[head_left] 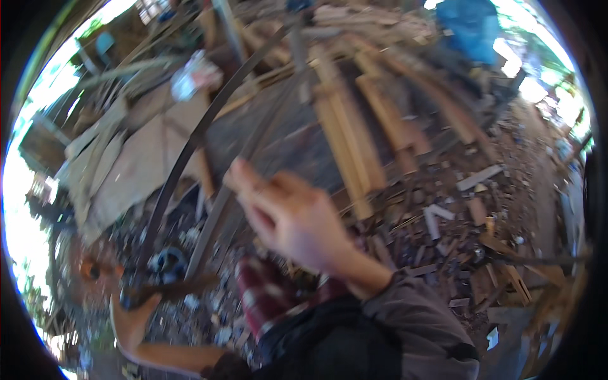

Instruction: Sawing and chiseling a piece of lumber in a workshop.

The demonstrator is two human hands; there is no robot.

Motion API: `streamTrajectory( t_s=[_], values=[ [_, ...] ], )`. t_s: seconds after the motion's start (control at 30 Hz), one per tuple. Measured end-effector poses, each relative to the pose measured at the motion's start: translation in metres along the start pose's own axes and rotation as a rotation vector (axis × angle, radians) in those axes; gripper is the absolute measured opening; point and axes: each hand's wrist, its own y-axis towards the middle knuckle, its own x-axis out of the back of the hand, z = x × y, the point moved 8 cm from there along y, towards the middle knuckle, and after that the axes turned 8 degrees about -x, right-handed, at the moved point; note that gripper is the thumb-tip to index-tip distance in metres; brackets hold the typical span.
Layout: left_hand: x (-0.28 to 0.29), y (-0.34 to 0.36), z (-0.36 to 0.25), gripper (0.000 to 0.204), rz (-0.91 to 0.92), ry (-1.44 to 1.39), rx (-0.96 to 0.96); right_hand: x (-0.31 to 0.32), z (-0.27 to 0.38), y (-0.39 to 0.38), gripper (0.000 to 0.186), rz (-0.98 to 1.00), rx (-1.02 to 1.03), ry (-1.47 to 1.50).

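Observation:
Low at the left, my left hand [136,320] is closed round a dark tool [161,292] with a brownish, stick-like part; its kind is too blurred to make out. My right hand [282,225] is in the middle, blurred, its fingers partly curled near a long grey wooden strip [206,237]; what they hold, if anything, is hidden. A narrow dark strip [171,180] curves past to its left. Behind lie a large dark board [272,139] and several light brown planks [345,139].
A pale sheet [133,164] lies at the left, beside a crumpled plastic bag [193,76]. A blue tarp or container [465,31] is at the back right. Wood scraps and debris [437,247] cover the ground around my legs [266,291]. More planks are piled behind.

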Motion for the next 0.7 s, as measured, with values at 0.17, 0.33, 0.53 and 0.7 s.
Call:
streamTrajectory(
  t_s=[0.17,0.33,0.53,0.7],
  values=[
    [0.001,0.023,0.027,0.053,0.039,0.019,0.017,0.023,-0.008,-0.034,0.063,0.006,-0.033,-0.033],
    [-0.001,0.017,0.008,0.055,0.057,-0.010,0.079,0.043,-0.006,-0.054,0.062,0.067,-0.062,-0.019],
    [-0.007,0.007,-0.007,0.048,-0.021,0.083,0.051,0.059,0.001,-0.026,0.060,-0.087,-0.018,0.059],
    [-0.004,-0.013,-0.012,0.045,-0.035,0.077,-0.017,0.031,-0.019,-0.007,0.048,-0.054,-0.093,0.225]
  ],
)
